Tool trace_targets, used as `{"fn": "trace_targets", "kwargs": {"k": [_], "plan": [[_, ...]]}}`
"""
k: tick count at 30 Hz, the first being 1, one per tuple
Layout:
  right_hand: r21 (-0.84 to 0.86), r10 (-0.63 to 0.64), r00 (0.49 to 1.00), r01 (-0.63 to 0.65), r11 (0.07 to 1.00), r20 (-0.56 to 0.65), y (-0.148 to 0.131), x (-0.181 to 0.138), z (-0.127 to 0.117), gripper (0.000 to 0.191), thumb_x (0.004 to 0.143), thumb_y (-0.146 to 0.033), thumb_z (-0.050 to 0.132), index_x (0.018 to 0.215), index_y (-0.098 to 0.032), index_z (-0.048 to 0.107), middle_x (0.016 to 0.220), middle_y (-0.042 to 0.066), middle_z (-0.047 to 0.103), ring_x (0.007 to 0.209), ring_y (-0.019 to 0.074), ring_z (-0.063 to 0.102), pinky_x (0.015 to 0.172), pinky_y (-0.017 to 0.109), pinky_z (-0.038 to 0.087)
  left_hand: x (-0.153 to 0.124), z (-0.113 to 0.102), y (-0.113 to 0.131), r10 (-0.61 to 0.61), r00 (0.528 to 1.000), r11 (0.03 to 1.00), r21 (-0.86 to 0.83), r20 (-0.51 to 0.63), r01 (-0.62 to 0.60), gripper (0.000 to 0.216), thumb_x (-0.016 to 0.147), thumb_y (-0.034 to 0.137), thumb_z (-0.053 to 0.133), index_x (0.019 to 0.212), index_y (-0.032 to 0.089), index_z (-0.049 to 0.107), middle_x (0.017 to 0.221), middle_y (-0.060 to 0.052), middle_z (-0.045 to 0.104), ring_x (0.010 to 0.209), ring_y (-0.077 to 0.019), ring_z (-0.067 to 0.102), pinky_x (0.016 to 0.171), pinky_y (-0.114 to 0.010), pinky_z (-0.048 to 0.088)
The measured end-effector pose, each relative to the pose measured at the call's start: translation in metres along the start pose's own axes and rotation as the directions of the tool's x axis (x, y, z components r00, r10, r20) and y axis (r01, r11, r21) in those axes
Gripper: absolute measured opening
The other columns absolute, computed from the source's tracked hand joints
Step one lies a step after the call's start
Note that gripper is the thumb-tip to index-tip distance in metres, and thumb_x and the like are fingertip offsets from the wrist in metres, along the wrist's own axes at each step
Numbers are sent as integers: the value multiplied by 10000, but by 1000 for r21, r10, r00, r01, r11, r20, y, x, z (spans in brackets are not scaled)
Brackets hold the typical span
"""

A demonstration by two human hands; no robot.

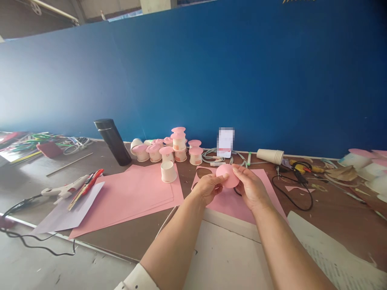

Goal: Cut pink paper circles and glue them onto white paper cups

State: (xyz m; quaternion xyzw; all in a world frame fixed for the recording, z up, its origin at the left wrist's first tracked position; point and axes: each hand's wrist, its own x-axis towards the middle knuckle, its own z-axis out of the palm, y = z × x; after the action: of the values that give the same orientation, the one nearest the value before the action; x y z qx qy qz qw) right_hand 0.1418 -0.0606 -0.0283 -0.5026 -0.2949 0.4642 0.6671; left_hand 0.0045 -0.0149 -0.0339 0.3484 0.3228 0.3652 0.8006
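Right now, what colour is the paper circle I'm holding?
Pink; the paper circle shows best in the head view.

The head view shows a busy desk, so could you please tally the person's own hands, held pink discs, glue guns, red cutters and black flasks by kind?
Left hand and right hand: 2
Pink disc: 1
Glue gun: 1
Red cutter: 1
Black flask: 1
Total: 6

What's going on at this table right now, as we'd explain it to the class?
A person holds a pink paper disc in both hands, the left hand and right hand gripping opposite sides. To the left, a plain white cup stands on pink sheets. Pink-topped cups are grouped behind it, near the blue partition.
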Motion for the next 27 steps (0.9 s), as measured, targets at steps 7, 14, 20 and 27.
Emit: {"fn": "trace_targets", "kwargs": {"k": [7, 14, 20, 27], "plan": [[6, -8, 990, 9, 1000, -137, -2, 2, -1, 477, 563, -440, 860, 964, -218, 729, 780, -6, 681, 669, 146, 567, 542, 242, 391, -5, 2, 3, -44, 998, 997, -61, 55, 47, 478, 570, 453, 887, 869, 163, 654, 819, -26, 613, 757, -115, 544, 753, -281, 422], [97, -48, 977, 70, 993, -209, -1, 8, -3, 452, 515, -368, 885, 908, -201, 738, 880, 14, 717, 763, 164, 628, 590, 243, 477, -6, -1, 7, -72, 995, 996, -44, 67, 75, 493, 620, 564, 821, 817, 149, 641, 782, -19, 593, 758, -117, 574, 776, -290, 441], [106, -103, 961, 133, 985, -256, 1, 15, -10, 464, 524, -407, 883, 905, -196, 724, 803, 1, 699, 693, 152, 624, 544, 238, 469, -6, -1, 9, -56, 997, 998, 34, 56, 55, 453, 619, 485, 853, 868, 139, 700, 937, -54, 660, 736, -77, 555, 733, -245, 434], [-49, -218, 929, 213, 976, -300, 3, 16, -13, 454, 594, -434, 851, 961, -194, 734, 774, 11, 693, 667, 155, 615, 553, 254, 468, -5, -3, 7, -17, 999, 999, 29, 31, 16, 393, 590, 373, 891, 847, 148, 695, 912, -44, 654, 697, -59, 536, 678, -222, 420]]}}
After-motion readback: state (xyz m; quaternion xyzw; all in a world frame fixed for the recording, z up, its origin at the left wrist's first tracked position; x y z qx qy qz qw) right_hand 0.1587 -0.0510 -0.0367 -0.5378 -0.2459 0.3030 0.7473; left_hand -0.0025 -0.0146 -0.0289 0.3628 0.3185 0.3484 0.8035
